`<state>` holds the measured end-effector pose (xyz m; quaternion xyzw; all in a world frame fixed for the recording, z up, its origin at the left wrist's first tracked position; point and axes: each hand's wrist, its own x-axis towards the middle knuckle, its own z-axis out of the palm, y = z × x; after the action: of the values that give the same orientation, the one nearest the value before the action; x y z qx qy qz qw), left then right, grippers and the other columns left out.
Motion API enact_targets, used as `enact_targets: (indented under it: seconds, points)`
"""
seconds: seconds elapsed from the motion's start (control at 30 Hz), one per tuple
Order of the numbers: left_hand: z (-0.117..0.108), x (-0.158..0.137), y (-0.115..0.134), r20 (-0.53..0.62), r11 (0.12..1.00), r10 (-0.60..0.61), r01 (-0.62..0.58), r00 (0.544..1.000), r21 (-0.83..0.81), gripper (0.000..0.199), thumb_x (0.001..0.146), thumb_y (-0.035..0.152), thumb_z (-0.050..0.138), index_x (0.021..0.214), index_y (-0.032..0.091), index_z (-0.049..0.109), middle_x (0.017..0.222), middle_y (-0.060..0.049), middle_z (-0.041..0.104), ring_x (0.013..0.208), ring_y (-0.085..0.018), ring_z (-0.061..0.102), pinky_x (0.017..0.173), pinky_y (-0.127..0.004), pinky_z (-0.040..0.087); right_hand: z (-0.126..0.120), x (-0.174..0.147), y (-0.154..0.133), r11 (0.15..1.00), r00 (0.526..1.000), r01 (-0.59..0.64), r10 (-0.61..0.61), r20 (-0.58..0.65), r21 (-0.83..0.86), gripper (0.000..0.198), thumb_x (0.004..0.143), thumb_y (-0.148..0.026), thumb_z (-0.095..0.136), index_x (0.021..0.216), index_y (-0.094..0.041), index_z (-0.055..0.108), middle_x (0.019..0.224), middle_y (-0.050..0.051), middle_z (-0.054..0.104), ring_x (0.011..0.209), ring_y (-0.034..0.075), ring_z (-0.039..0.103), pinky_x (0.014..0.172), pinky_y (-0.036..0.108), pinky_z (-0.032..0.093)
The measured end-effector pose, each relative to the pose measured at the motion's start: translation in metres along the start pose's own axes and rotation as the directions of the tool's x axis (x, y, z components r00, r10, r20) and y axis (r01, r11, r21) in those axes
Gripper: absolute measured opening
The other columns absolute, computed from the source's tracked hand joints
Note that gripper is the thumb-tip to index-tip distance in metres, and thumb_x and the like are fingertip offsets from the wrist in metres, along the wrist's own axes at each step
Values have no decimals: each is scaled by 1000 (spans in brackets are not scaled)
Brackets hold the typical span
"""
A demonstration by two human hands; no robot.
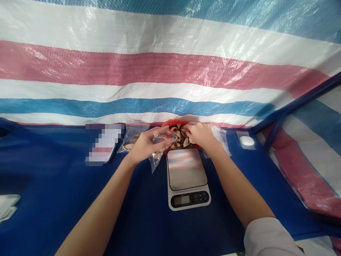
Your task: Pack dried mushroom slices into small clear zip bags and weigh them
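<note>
Holding bag [154, 164] in left hand [145, 143]; touching slices [181, 142], just leftward, with right hand [197, 135], the nearer; cannot tell if gripping any.

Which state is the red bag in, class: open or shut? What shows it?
Open. Brown dried pieces show within the spread red bag, and the right hand has its fingers at them.

The left hand [145, 144] partly hides a clear bag [155, 163]; a white object [8, 205] is cropped.
</note>
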<state>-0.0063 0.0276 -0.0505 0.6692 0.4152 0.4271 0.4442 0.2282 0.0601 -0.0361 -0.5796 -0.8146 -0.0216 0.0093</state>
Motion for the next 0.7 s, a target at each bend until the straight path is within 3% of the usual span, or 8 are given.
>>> enact_targets:
  seconds: [0.13,0.43,0.7]
  points:
    - [0,0,-1,13,1000,-9,9,1000,6,57,76,47,83,124,20,73,115,-10,76,101,-27,72,91,-40,60,3,1,0,1000,999,-2,3,50,-24,33,98,-23,44,115,-26,71,117,9,74,106,26,67,79,33,47]
    - [0,0,3,3,1000,-8,8,1000,10,60,74,48,84,125,19,72,115,-11,77,108,-29,70,101,-44,55,7,3,-5,999,999,-44,45,-28,15,36,103,-27,37,118,-26,70,120,8,73,105,24,67,74,31,44]
    - [1,1,5,10,1000,-10,10,1000,-13,61,72,51,84,123,18,73,119,-11,75,108,-28,71,102,-43,55,6,-8,3,987,994,29,-12,-104,157,28,98,-32,51,113,-29,75,114,1,77,99,22,69,77,30,46]
